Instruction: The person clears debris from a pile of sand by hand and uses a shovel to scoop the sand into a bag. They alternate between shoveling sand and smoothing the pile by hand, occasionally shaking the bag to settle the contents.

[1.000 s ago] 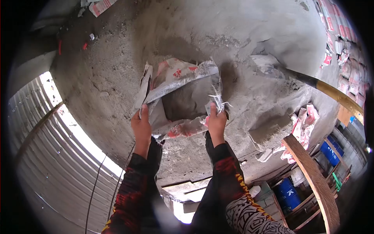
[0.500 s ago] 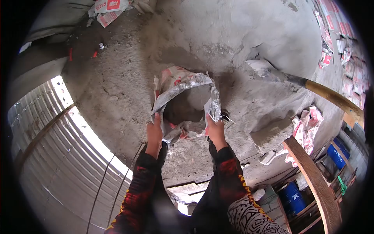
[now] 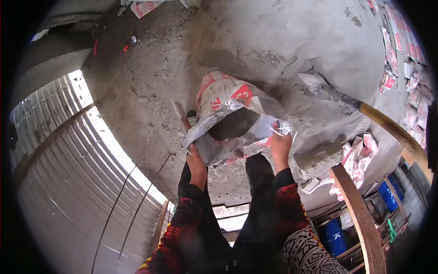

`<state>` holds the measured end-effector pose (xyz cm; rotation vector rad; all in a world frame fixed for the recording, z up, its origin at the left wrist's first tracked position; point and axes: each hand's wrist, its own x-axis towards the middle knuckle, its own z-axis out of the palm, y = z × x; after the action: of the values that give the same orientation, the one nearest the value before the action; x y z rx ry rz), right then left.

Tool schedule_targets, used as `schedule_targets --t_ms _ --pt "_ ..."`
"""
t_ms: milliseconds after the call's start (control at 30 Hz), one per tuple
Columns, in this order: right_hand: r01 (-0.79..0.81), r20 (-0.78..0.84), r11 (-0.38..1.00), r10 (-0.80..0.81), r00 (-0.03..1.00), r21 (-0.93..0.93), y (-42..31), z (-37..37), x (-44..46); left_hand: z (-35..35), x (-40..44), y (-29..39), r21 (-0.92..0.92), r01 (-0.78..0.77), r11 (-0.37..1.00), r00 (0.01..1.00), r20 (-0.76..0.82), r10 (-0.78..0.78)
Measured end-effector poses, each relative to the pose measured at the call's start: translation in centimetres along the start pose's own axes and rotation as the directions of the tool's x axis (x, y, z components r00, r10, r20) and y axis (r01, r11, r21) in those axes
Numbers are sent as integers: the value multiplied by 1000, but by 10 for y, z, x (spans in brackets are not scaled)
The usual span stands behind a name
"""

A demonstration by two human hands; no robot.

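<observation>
A dusty white sack [image 3: 226, 93] with red print stands between my legs, its mouth spread open toward me and grey powdery material showing inside. My left hand [image 3: 196, 165] is closed on the left corner of its rim. At the right corner, by the frayed threads, my right hand [image 3: 280, 144] grips the rim with the thumb on top. A shovel [image 3: 383, 121] lies to the right, its blade end in the grey powder.
Another torn sack [image 3: 358, 157] and a wooden plank [image 3: 358, 210] are at the right. Blue drums [image 3: 335, 237] show below them. Stacked sacks [image 3: 415, 100] stand at the far right. Corrugated metal sheeting [image 3: 68, 182] and thin rods [image 3: 143, 196] are on the left.
Both hands have moved right with the sack's rim, and my right hand is farther from my left. The sack's mouth has tilted, and more of its printed side shows.
</observation>
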<state>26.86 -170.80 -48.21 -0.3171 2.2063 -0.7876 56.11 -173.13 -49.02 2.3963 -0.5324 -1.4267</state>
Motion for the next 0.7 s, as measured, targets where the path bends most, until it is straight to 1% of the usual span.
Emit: schedule_targets --t_ms 33,67,100,133,167,200,233,267,300,333,367,400,433,467,500,533,600,633,667,700 --pt "66 -119 996 -58 991 58 1 1 -1 2 -7 5 18 -42 999 999 0 42" --pt "58 -126 997 -50 991 57 6 3 -4 4 -15 13 35 -87 996 996 6 87" --pt "180 -159 982 -187 969 -61 16 8 -6 -1 -17 17 40 -89 995 996 15 88" --pt "293 -174 939 -323 930 -179 14 11 -11 -9 -18 23 140 -225 964 974 66 217" --pt "146 -233 954 -209 950 -260 13 14 -26 -15 -19 30 230 -361 904 932 129 339" --pt "143 -243 957 -205 948 -252 14 19 -38 -18 -22 42 233 -372 898 927 136 349" --pt "92 -270 989 -121 955 -118 19 26 -47 -20 -25 56 361 -510 781 855 112 507" --pt "38 -285 999 -31 958 19 24 32 -58 -21 -28 68 483 -613 625 752 113 649" --pt "-56 -312 998 47 949 -21 21 37 -74 -14 -26 79 495 -685 534 678 166 716" --pt "-64 -267 995 84 960 81 25 41 -81 -1 -33 102 507 -767 393 567 250 785" --pt "-146 -246 989 148 958 25 63 58 -89 16 -42 125 503 -830 242 445 335 830" --pt "-226 -228 974 213 950 -31 98 74 -97 36 -41 136 467 -853 234 445 417 792" --pt "-235 -233 972 224 946 -21 94 79 -109 51 -38 143 430 -874 228 440 496 749" --pt "-417 -148 905 402 903 -82 80 88 -120 63 -28 139 426 -878 218 430 505 748" --pt "-571 -73 806 567 821 -159 73 94 -125 76 -14 126 520 -834 186 493 550 674" --pt "-571 -76 806 567 820 -156 80 98 -125 85 -8 122 608 -780 147 561 576 595" --pt "-520 181 854 510 841 13 96 103 -127 86 10 113 596 -791 137 558 612 561" --pt "-527 136 848 516 846 60 91 103 -130 88 22 104 622 -770 142 585 599 547" --pt "-535 135 842 525 841 60 92 103 -127 89 31 92 646 -750 143 608 588 534" --pt "-533 122 844 524 843 62 112 109 -124 89 28 94 617 -778 115 544 570 615"
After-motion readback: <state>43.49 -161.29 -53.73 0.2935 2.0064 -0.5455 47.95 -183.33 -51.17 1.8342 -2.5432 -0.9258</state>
